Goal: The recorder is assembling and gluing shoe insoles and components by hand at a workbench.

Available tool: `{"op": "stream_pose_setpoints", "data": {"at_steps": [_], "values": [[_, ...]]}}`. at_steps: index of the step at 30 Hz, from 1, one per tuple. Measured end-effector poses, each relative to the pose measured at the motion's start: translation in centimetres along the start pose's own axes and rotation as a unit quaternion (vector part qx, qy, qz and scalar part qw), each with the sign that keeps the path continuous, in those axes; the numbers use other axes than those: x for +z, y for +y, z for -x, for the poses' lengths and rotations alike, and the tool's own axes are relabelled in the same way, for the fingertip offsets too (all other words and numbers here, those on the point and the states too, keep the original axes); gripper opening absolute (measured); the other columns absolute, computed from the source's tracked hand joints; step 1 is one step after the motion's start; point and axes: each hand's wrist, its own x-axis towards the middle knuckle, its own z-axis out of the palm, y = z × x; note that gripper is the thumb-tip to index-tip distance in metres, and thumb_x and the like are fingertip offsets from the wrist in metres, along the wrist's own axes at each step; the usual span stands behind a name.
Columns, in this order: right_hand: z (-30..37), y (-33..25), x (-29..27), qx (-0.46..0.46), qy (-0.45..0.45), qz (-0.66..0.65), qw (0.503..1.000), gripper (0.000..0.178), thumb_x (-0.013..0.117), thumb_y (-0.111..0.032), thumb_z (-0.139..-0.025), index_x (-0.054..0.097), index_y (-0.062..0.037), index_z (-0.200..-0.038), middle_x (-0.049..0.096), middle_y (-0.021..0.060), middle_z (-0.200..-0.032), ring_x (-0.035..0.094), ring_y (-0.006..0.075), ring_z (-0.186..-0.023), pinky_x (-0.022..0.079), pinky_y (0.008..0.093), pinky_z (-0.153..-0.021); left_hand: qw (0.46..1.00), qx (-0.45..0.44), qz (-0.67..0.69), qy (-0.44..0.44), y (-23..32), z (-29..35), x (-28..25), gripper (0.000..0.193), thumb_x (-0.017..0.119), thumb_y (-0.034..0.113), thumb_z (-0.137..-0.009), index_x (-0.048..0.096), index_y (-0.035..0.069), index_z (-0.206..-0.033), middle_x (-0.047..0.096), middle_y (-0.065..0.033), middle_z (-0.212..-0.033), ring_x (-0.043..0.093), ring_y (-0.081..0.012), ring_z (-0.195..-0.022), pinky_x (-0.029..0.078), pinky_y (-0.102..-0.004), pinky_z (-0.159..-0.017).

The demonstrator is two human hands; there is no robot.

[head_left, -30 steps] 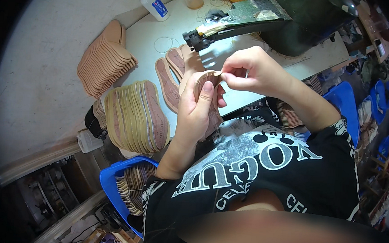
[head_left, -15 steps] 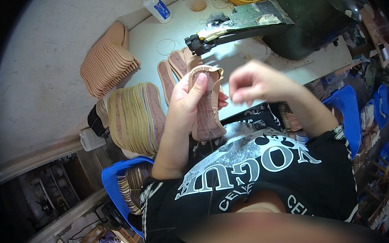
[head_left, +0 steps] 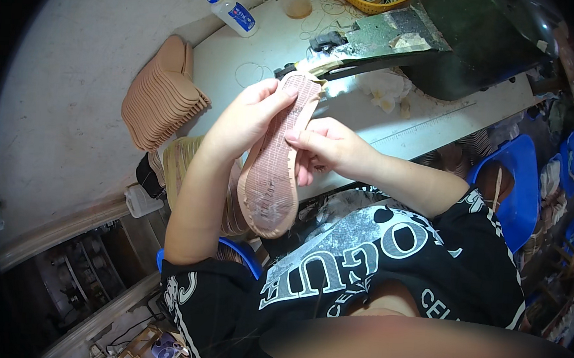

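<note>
A pinkish-brown insole (head_left: pixel 272 178) with a woven-looking face and a beige wrapped edge is held up in front of my chest, tilted, its wide end toward me. Near its far end, my left hand (head_left: pixel 251 113) is closed on the left edge, thumb lying on the face. My right hand (head_left: pixel 335 149) pinches the right edge around the middle, with the thumb on top and the other fingers partly hidden underneath. The far tip of the insole overlaps the lit head of a green machine (head_left: pixel 393 37) in view; whether they touch, I cannot tell.
Beige insoles (head_left: pixel 163 97) stand in a stack at the left wall. Yellowish-edged pieces (head_left: pixel 184 168) sit behind my left forearm. A white bottle (head_left: pixel 235 14), a red-capped bottle (head_left: pixel 295 1) and a yellow basket (head_left: pixel 372 5) are at the back. A blue bin (head_left: pixel 522 195) stands right.
My right hand, earlier apart from the insole, now grips its right edge. The insole has moved toward the machine, and more of its wide end shows.
</note>
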Motion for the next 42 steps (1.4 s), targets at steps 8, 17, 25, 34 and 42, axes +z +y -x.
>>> {"op": "stream_pose_setpoints", "data": {"at_steps": [8,17,25,34,42], "values": [[0.9,-4.2,-1.0,0.054,0.03,0.062,0.996,0.03,0.051,-0.026,-0.093,0.062,-0.0029,-0.077,0.054,-0.0012,-0.054,0.045,0.0052,-0.04,0.035,0.0183,-0.039,0.996,-0.074,-0.012,0.04,3.5,0.7,1.5,0.031,0.059,0.032,-0.093,0.062,0.004,-0.079,0.059,-0.0011,-0.059,0.046,-0.0048,-0.037,0.034,-0.0181,-0.033],[1.8,-6.2,-3.0,0.086,0.011,0.047,0.995,0.033,0.052,-0.027,-0.092,0.06,-0.0069,-0.067,0.046,-0.0027,-0.049,0.034,0.0043,-0.039,0.023,0.0206,-0.038,0.988,-0.137,-0.06,0.034,5.1,0.2,2.1,0.038,0.057,0.038,-0.094,0.061,0.006,-0.073,0.057,-0.0012,-0.049,0.05,-0.0049,-0.035,0.035,-0.0169,-0.032],[2.8,-6.4,-1.0,0.052,0.099,-0.01,0.994,0.029,0.054,-0.024,-0.094,0.062,0.0022,-0.104,0.064,0.003,-0.087,0.058,0.0066,-0.076,0.047,0.0213,-0.068,0.971,-0.165,-0.154,0.083,6.4,-0.8,1.1,0.044,0.059,0.041,-0.091,0.062,0.002,-0.071,0.056,-0.0005,-0.052,0.05,-0.0053,-0.038,0.037,-0.0192,-0.034],[3.1,-4.8,0.3,-0.011,0.056,-0.02,0.998,0.037,0.056,-0.019,-0.096,0.05,0.0039,-0.125,0.063,0.0057,-0.108,0.057,0.0087,-0.098,0.047,0.0256,-0.087,0.987,-0.071,-0.132,0.058,6.5,-0.7,-1.6,0.037,0.061,0.038,-0.091,0.063,0.002,-0.08,0.059,-0.0016,-0.06,0.056,-0.0058,-0.048,0.043,-0.0194,-0.041],[3.6,-3.5,1.7,-0.023,-0.08,0.351,0.933,0.023,0.065,-0.021,-0.09,0.064,0.0007,-0.096,0.064,0.0046,-0.075,0.057,0.0064,-0.069,0.046,0.0251,-0.063,0.863,0.245,0.433,-0.091,0.0,4.6,3.7,0.06,0.03,0.055,-0.098,0.043,0.0,-0.118,0.055,-0.0149,-0.084,0.059,-0.0268,-0.072,0.051,-0.0396,-0.069]]}}
